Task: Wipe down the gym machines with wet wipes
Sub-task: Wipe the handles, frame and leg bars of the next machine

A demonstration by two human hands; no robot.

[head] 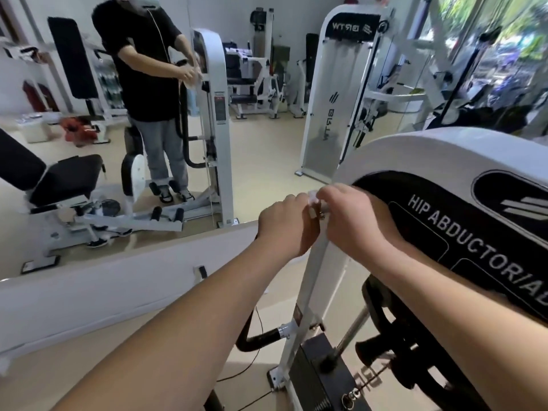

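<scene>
Here, in the head view, both hands meet at the centre of the frame, right at the top end of the white upright post (311,280) of the hip abductor machine (415,155). The left hand (286,223) and the right hand (350,221) have their fingers curled and pinch a small white wet wipe (313,200) between them. The wipe is bunched and mostly hidden by knuckles, so I cannot tell whether it touches the post.

At 3 o'clock the machine's white shroud curves over a black panel lettered "HIP ABDUCTOR". At 5 o'clock, under the forearms, sits the black weight stack (317,378), with a curved black bar (258,339) just to its left.

From 9 to 12 o'clock a wall mirror (252,129) reflects the person standing at the same machine, a black padded bench (59,176) and more white machines. A white ledge (103,292) runs under the mirror from 8 o'clock towards the hands. The floor (243,321) is pale beige, with a thin black cable (252,363) lying on it at 6 o'clock. A window (504,40) showing greenery fills 1 o'clock.
</scene>
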